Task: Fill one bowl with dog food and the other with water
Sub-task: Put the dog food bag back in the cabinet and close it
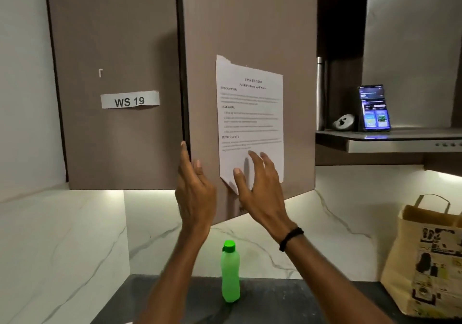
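I've got both hands up at the wall cupboards. My left hand [196, 193] is flat and upright, fingers [184, 151] straight along the left edge of the right-hand door [250, 23], holding nothing. That door's bottom edge slants, so it stands out from the left door [112, 36], with a dark gap between them. My right hand [260, 188] is spread wide over the lower left corner of the paper sheet [250, 113] taped to the door, gripping nothing; I cannot tell whether it touches. Down below, the green bottle [230, 273] stands upright, capped, near the back edge of the dark counter [287, 303], between my forearms with open room on both sides. A paper bag [425, 261] sits at the counter's right edge, well apart from the bottle. A phone [375, 108] leans on the shelf [400, 136] to the right.
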